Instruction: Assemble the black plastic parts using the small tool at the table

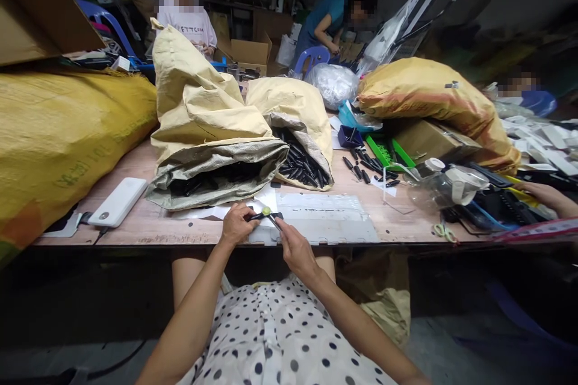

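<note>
Head view, taking the clock from my hands: my left hand (237,224), at nine, has its fingers closed on a black piece (256,216). My right hand (297,248), at four, pinches a black stick (273,222) that slants up toward eleven. The two meet, or nearly so, at a yellow-green blob (266,211) in the middle; I can't tell which one it belongs to. All this is above the table's near edge, by the left end of a grey sheet (332,225) at three.

At eleven a big sack (194,93) gapes toward me; at one a smaller sack (293,93) shows black pens (300,162) inside. More pens lie loose at two, near a green tray (403,153). A white device (118,201) sits at nine, scissors (445,232) at three.
</note>
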Motion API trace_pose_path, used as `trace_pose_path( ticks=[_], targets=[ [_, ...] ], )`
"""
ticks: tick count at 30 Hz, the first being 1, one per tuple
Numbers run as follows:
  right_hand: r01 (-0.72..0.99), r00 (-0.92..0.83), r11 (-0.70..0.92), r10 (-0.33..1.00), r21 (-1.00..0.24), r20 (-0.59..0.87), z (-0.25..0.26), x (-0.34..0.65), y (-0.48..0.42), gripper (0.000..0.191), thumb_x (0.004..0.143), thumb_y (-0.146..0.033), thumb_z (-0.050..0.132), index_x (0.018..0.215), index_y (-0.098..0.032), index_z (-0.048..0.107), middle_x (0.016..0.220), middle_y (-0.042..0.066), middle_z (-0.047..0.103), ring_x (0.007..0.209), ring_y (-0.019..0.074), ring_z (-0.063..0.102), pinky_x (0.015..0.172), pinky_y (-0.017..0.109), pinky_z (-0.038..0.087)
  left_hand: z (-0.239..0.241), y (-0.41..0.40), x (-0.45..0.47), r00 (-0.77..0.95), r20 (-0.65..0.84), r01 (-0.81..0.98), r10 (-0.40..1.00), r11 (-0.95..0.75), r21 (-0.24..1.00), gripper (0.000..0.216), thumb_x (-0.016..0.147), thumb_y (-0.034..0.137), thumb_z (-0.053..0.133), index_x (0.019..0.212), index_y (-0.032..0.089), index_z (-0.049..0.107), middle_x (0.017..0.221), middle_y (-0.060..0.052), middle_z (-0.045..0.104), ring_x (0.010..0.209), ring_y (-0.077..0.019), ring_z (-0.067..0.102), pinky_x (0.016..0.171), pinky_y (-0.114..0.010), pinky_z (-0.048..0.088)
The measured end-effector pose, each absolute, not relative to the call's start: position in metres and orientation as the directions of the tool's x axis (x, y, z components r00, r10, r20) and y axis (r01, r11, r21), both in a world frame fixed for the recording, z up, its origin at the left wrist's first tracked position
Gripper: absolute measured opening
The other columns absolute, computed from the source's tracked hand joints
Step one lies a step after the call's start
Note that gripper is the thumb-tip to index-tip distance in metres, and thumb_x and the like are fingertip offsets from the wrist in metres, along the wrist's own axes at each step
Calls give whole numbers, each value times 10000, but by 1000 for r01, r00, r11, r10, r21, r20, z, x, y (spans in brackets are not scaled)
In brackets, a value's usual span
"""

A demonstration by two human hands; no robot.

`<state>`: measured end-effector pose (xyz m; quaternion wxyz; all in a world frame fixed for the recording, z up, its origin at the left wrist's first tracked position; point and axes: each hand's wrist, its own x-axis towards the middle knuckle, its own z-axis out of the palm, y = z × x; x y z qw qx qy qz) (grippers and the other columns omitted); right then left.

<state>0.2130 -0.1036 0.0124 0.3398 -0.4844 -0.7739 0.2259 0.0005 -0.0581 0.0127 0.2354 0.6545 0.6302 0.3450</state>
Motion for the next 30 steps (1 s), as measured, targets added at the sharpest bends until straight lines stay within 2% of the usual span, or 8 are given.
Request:
trace_pose_path(
  ticks=[7,13,16,19,22,24,26,30],
  targets=[
    [538,-295,465,885,-703,359,19,209,-101,475,1026,-221,406,1470,-301,553,1276,58,715,1179,198,684,1004,333,582,10,-58,3,-48,202,677,978,-117,726,89,660,180,753,718,244,737,731,-4,671,795,-209,587,737,-319,495],
    [588,-363,489,872,-645,330,10,206,-102,443,1012,-224,411,1403,-277,613,1168,64,745,1038,201,718,891,322,605,10,-58,3,-33,214,680,976,-135,721,72,667,185,752,705,241,728,748,-7,679,795,-207,595,746,-323,492],
    [623,-321,482,876,-616,360,11,210,-91,425,1014,-220,397,1363,-258,637,1167,68,740,1044,194,705,893,307,585,10,-58,3,-20,208,691,978,-137,709,66,674,200,747,721,242,730,764,-11,682,807,-212,592,755,-327,495],
    [723,-232,435,885,-537,404,14,217,-67,396,1012,-214,402,1307,-243,664,1141,74,730,1033,194,683,875,296,558,10,-58,2,-7,200,704,980,-138,697,51,689,220,739,731,242,721,781,-16,685,818,-217,587,767,-333,495],
    [855,-193,354,896,-378,400,13,227,-43,331,982,-200,459,1201,-224,707,988,76,712,911,212,647,797,308,521,11,-57,-1,13,190,692,982,-146,707,31,747,271,702,752,243,715,781,-17,681,811,-218,578,767,-335,486],
    [910,-195,319,894,-267,402,9,232,-32,288,958,-190,501,1144,-218,719,915,75,681,867,225,602,762,319,482,13,-57,-3,34,192,662,981,-166,731,110,812,319,643,761,245,707,766,-16,670,797,-214,573,756,-330,479],
    [934,-195,300,883,-193,426,4,234,-27,255,947,-187,523,1108,-217,718,923,81,653,864,230,561,744,321,443,16,-58,-6,47,198,615,979,-185,767,191,862,354,578,753,243,690,755,-13,657,785,-209,573,756,-323,477],
    [949,-190,281,873,-143,450,-2,232,-27,229,952,-187,513,1070,-225,706,994,88,608,884,227,504,742,318,391,18,-61,-8,27,197,514,980,-182,838,235,874,395,547,756,230,663,762,-7,652,754,-193,581,739,-308,478]
  ],
)
